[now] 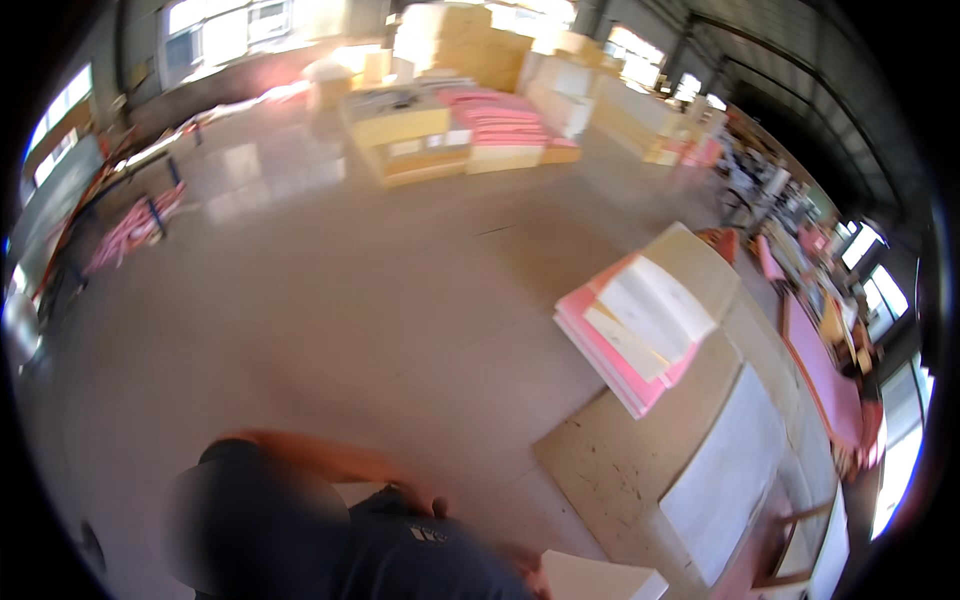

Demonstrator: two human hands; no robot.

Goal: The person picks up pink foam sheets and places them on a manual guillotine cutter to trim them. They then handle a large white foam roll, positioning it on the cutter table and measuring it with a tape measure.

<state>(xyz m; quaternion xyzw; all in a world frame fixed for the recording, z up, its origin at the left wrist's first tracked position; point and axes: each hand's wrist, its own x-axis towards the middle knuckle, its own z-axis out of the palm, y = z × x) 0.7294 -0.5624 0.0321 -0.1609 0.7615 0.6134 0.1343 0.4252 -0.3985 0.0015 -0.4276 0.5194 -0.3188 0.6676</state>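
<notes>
Glossy floor, matt block, perhaps foam

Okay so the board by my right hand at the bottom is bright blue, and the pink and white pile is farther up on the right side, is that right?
Not quite: the board by your right hand is off-white, not blue, as the head view shows.

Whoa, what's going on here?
A person in dark clothes has their right hand at the edge of a pale, flat-topped block; blur hides whether it grips. The left hand is close to the body, blurred too. Farther right, a pink-and-white stack of sheets sits over a large brown flat board, with a smooth white sheet nearby.
</notes>
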